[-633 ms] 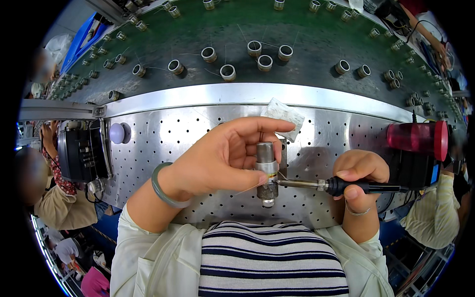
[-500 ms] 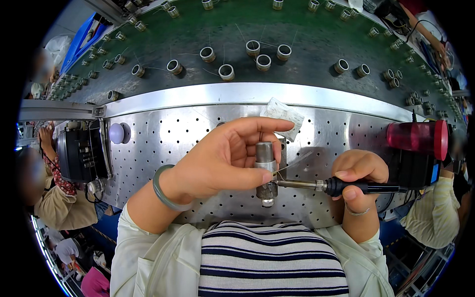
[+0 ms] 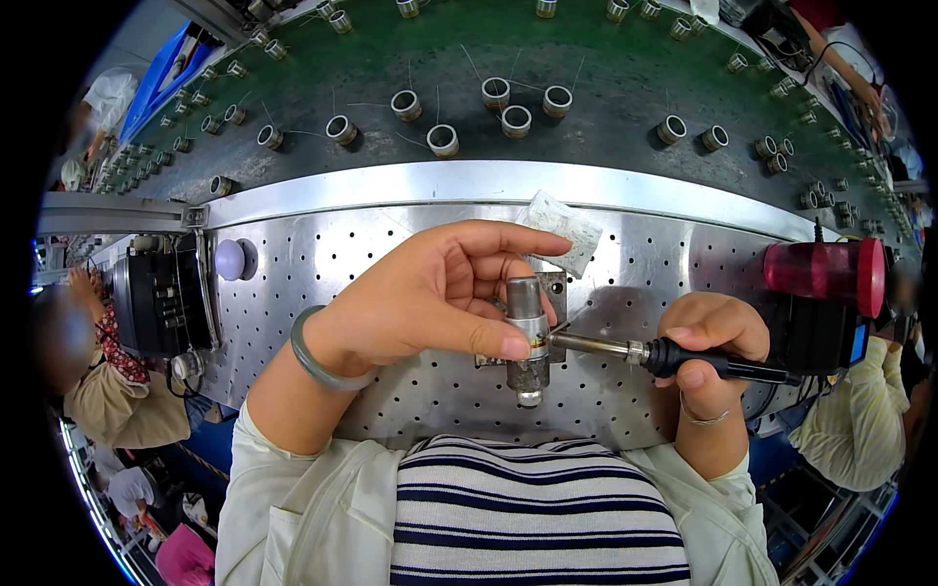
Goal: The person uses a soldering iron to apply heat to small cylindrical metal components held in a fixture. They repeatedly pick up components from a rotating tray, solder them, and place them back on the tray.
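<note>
Since the earlier frame, the head view shows the black-handled, steel-barrelled soldering iron (image 3: 668, 358) shifted upward beside the grey, stepped metal cylinder (image 3: 529, 373). Left hand (image 3: 401, 298) pinches the cylinder's banded middle, above the perforated metal surface (image 3: 674, 259); right hand (image 3: 720, 329) pinches the iron's handle. Expect heavy, rigid, slippery metal; hold the band from both sides. Cylinder: smooth top, blotchy lower section, shiny rounded end.
</note>
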Demonstrator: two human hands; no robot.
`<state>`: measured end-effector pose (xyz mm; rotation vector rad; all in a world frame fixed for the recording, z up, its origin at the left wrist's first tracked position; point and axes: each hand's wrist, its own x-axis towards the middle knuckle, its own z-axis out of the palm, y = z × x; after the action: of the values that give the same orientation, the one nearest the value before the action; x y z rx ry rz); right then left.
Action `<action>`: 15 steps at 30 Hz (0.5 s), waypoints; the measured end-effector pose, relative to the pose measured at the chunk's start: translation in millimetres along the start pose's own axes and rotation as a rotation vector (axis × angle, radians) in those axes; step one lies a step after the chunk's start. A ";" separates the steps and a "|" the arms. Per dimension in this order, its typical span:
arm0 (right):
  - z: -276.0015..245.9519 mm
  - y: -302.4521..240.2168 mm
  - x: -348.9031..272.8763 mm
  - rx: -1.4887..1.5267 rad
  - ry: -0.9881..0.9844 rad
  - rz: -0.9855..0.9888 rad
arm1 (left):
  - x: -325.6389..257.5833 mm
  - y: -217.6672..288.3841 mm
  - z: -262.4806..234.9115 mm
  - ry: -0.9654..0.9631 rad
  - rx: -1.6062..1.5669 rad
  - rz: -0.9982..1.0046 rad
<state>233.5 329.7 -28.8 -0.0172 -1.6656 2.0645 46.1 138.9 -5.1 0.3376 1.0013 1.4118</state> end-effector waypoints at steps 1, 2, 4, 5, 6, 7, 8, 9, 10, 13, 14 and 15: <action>-0.4 0.0 0.0 0.004 -0.004 0.001 | 0.2 -1.4 -1.4 -0.008 -0.009 0.003; -0.8 0.1 0.1 0.010 -0.007 0.005 | 0.2 -2.2 -2.2 -0.016 -0.019 0.006; -1.4 0.4 0.1 0.020 -0.011 0.012 | -0.1 -1.9 -2.1 -0.011 -0.022 -0.003; -1.0 0.0 0.4 0.033 -0.010 0.016 | -0.1 -1.8 -2.2 -0.010 -0.023 -0.007; -0.4 -0.8 0.8 0.046 -0.008 0.021 | 0.3 -2.0 -3.1 -0.020 -0.020 -0.007; -0.1 -1.0 1.2 0.060 -0.008 0.026 | 0.8 -2.5 -4.5 -0.030 -0.017 -0.006; -0.5 -0.6 1.2 0.062 -0.012 0.024 | 1.3 -3.0 -5.7 -0.039 -0.013 -0.005; -1.2 0.1 1.2 0.064 -0.016 0.022 | 1.6 -3.5 -6.4 -0.042 -0.012 -0.006; -1.7 0.7 1.4 0.065 -0.020 0.020 | 1.7 -3.9 -7.2 -0.045 -0.010 -0.006; -3.1 1.4 1.8 0.039 -0.037 0.014 | 1.8 -3.2 -7.6 -0.052 -0.012 -0.006; -3.4 1.4 1.8 0.029 -0.038 0.011 | 1.8 -3.0 -7.4 -0.053 -0.013 -0.005; -3.5 1.4 1.8 0.019 -0.039 0.008 | 1.9 -3.4 -7.5 -0.053 -0.013 -0.002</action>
<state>232.5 333.4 -30.5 0.0223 -1.6715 2.0986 42.5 137.3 -12.6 0.3622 0.9485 1.4006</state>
